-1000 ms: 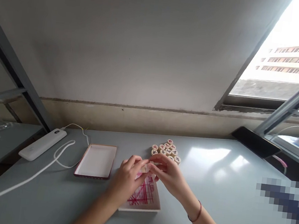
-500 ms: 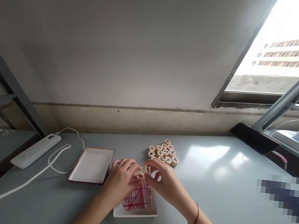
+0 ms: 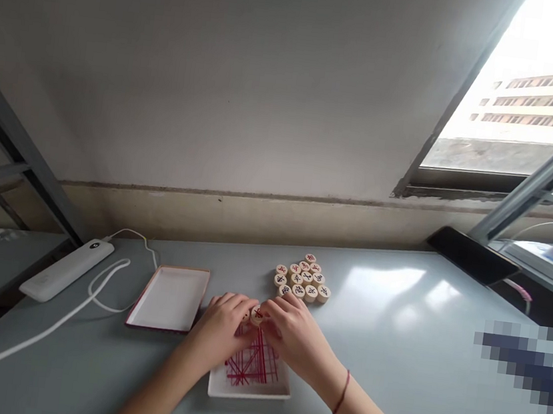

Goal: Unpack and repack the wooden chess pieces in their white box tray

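Both hands meet over the far end of a white box [image 3: 249, 395] with a red-lined board inside. A round Chinese chess piece [image 3: 257, 315] with a red character shows between my fingers. My left hand [image 3: 221, 331] is closed around pieces at the box's far left; part of another piece peeks out by its fingertips. My right hand [image 3: 295, 337] is closed, thumb and fingers at the right side of the red-marked piece. The hands hide much of the box's far end. Just beyond them, several pieces [image 3: 307, 278] stand grouped face up on the table.
To the left lies the shallow box lid [image 3: 169, 298], inside up. A white power bank [image 3: 67, 270] with a white cable [image 3: 27, 351] is farther left. A black phone or tablet [image 3: 472, 254] leans at the back right, on the grey table [image 3: 386, 382].
My right hand has moved slightly left, bringing its piece against the left hand's fingers. The gap between its thumb and fingers has closed. The grouped pieces have stayed put.
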Demonstrator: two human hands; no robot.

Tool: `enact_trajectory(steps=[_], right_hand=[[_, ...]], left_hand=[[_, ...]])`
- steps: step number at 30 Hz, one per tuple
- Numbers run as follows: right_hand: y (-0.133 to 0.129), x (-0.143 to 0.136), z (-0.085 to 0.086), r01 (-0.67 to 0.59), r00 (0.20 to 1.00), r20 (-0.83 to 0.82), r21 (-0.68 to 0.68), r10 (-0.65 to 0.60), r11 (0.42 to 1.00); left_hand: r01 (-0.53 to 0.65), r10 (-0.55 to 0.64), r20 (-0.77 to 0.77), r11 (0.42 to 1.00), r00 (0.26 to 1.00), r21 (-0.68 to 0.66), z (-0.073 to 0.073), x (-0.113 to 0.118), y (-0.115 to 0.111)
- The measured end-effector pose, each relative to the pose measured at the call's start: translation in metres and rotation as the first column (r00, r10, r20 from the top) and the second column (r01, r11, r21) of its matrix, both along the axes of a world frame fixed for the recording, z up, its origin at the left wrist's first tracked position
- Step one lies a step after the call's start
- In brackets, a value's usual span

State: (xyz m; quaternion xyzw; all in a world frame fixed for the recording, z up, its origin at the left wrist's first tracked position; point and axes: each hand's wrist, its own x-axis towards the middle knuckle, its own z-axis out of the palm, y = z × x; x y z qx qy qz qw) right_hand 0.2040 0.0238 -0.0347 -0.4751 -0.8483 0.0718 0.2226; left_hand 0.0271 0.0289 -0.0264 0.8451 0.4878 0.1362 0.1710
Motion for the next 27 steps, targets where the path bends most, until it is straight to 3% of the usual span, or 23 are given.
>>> enact_trajectory(steps=[5, 9, 12, 14, 16, 18, 21, 27], right_hand=[[0.000, -0.004, 0.004, -0.009, 1.000, -0.021, -0.034, 0.009, 0.999], [0.004, 0.008, 0.014, -0.001, 0.989, -0.151, -0.056, -0.008, 0.998], [0.025, 0.032, 0.017, 0.137, 0.950, -0.272, -0.069, -0.151, 0.988], [0.047, 0.052, 0.018, 0.307, 0.899, -0.295, -0.104, -0.324, 0.946], [0.072, 0.069, 0.020, 0.491, 0.838, -0.215, -0.102, -0.501, 0.865], [0.095, 0.079, 0.022, 0.603, 0.789, -0.029, -0.150, -0.613, 0.783], [0.121, 0.080, 0.026, 0.651, 0.759, 0.221, -0.277, -0.612, 0.707], [0.147, 0.067, 0.023, 0.642, 0.766, 0.320, -0.347, -0.557, 0.683]], left_hand=[[-0.018, 0.018, -0.013, 1.000, 1.000, -0.004, 0.000, 0.002, 0.001], [-0.004, 0.004, -0.031, 1.000, 1.000, 0.020, 0.001, 0.003, 0.003], [-0.005, 0.006, -0.038, 1.000, 0.999, 0.013, 0.004, 0.003, 0.002], [-0.006, 0.006, -0.044, 1.000, 0.999, 0.008, 0.005, 0.002, 0.000], [-0.003, 0.004, -0.052, 1.000, 0.999, 0.012, 0.005, 0.000, -0.002], [0.003, -0.002, -0.057, 1.000, 0.998, 0.013, 0.005, -0.001, -0.003], [0.012, -0.011, -0.057, 1.000, 0.998, 0.017, 0.004, -0.003, -0.003], [0.018, -0.016, -0.055, 1.000, 0.998, 0.025, 0.003, -0.004, -0.002]])
